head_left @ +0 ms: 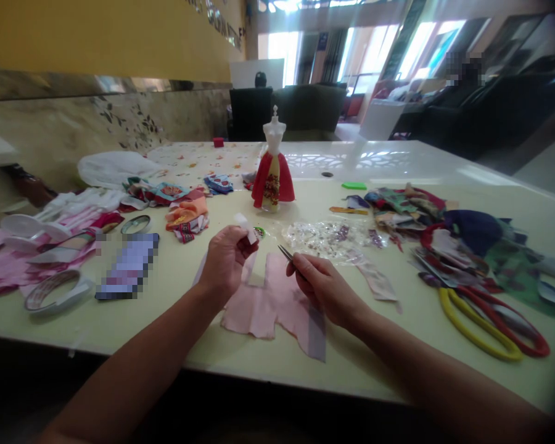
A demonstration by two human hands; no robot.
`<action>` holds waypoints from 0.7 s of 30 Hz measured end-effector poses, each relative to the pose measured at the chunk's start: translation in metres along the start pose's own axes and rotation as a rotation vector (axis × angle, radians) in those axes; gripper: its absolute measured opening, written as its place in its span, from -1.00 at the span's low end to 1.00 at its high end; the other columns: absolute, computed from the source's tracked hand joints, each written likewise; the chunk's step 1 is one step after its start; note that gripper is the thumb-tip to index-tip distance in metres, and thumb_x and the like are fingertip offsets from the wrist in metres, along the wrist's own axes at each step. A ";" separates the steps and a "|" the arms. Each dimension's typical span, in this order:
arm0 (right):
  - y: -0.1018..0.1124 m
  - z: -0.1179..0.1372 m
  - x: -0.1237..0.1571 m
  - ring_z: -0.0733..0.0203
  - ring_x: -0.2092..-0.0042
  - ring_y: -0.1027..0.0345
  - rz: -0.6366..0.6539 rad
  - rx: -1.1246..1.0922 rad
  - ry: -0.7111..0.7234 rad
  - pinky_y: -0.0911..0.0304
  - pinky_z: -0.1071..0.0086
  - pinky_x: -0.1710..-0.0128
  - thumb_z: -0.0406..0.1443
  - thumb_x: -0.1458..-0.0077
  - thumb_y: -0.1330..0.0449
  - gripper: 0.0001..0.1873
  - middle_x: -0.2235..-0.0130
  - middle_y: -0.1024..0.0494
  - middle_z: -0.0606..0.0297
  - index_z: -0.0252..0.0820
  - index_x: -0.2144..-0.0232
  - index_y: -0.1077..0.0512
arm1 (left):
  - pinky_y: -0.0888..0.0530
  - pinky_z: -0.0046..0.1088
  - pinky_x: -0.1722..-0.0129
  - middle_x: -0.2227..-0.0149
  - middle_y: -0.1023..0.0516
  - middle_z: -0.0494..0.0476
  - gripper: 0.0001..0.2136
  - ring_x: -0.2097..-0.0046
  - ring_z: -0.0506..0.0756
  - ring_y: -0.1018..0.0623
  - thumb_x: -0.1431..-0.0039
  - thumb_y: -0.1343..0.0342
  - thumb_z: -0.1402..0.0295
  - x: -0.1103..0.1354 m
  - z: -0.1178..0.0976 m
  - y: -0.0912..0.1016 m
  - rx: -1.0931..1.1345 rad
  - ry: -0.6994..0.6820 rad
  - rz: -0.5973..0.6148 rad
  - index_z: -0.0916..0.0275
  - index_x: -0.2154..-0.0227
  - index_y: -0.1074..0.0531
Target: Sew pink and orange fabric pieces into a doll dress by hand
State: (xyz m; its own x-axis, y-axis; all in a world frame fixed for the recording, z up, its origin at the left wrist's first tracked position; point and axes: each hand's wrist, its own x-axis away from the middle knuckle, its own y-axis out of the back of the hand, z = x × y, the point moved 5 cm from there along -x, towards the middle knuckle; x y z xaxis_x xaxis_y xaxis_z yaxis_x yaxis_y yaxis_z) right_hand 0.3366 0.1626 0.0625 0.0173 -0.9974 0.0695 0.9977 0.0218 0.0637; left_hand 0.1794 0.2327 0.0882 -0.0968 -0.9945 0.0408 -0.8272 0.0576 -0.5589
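Note:
My left hand (224, 262) pinches a small white scrap (244, 227) between its fingers, just above a sheet of pale pink cloth (272, 302) cut to a pattern. My right hand (324, 290) grips slim metal tweezers (285, 253), their tips pointing toward the left hand and not touching the scrap. Both hands hover over the pink cloth. Beyond them stands a small white dress form (274, 166) wearing a red and yellow gown. A clear bag of sequins (324, 240) lies to the right of my left hand.
Scissors with yellow and red handles (485, 324) lie at the right, beside a heap of fabric scraps (402, 209). Tape rolls (58, 293), a pixelated object (128, 265) and pink cloth (9, 259) lie at the left. Behind are a white plastic bag (113, 169) and dark sofas (309, 111).

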 end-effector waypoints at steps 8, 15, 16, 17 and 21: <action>0.000 0.012 0.007 0.43 0.62 0.15 -0.001 0.031 0.164 0.20 0.46 0.63 0.07 -0.27 -0.05 -0.52 0.64 -0.06 0.52 -0.20 0.42 -0.39 | -0.41 -0.51 0.37 0.57 -0.40 -0.08 -0.84 0.47 -0.05 -0.42 0.06 -0.24 0.39 0.006 0.003 -0.002 -0.254 -0.133 0.051 0.25 0.50 -0.34; -0.004 0.011 0.008 0.42 0.62 0.13 0.047 0.042 0.095 0.22 0.44 0.62 0.07 -0.26 -0.06 -0.51 0.65 -0.07 0.51 -0.19 0.46 -0.37 | -0.39 -0.50 0.35 0.53 -0.41 -0.06 -0.89 0.44 -0.05 -0.42 -0.03 -0.20 0.41 0.012 0.005 -0.007 -0.361 -0.207 0.119 0.25 0.48 -0.36; -0.005 0.011 0.008 0.42 0.62 0.14 0.045 0.041 0.091 0.22 0.44 0.62 0.07 -0.26 -0.06 -0.51 0.65 -0.07 0.51 -0.19 0.46 -0.38 | -0.39 -0.50 0.35 0.52 -0.41 -0.06 -0.89 0.44 -0.05 -0.43 -0.04 -0.20 0.41 0.012 0.005 -0.007 -0.370 -0.214 0.126 0.25 0.47 -0.36; -0.005 0.010 0.008 0.42 0.62 0.14 0.044 0.039 0.089 0.22 0.44 0.62 0.07 -0.26 -0.06 -0.51 0.65 -0.07 0.51 -0.19 0.46 -0.38 | -0.39 -0.50 0.35 0.52 -0.41 -0.05 -0.89 0.44 -0.05 -0.43 -0.04 -0.19 0.41 0.013 0.005 -0.007 -0.376 -0.220 0.130 0.25 0.47 -0.36; -0.006 0.009 0.008 0.43 0.62 0.12 0.039 0.042 0.088 0.21 0.44 0.61 0.07 -0.27 -0.05 -0.50 0.65 -0.08 0.51 -0.20 0.46 -0.38 | -0.41 -0.49 0.32 0.50 -0.42 -0.05 -0.90 0.42 -0.04 -0.44 -0.07 -0.18 0.41 0.015 0.008 -0.007 -0.400 -0.217 0.152 0.25 0.46 -0.36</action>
State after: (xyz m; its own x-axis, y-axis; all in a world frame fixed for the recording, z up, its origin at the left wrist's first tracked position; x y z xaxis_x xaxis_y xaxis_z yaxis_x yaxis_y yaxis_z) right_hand 0.3303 0.1554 0.0712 0.0639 -0.9978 -0.0148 0.9926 0.0620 0.1047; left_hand 0.1882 0.2167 0.0866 -0.1507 -0.9651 -0.2140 -0.9649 0.1907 -0.1805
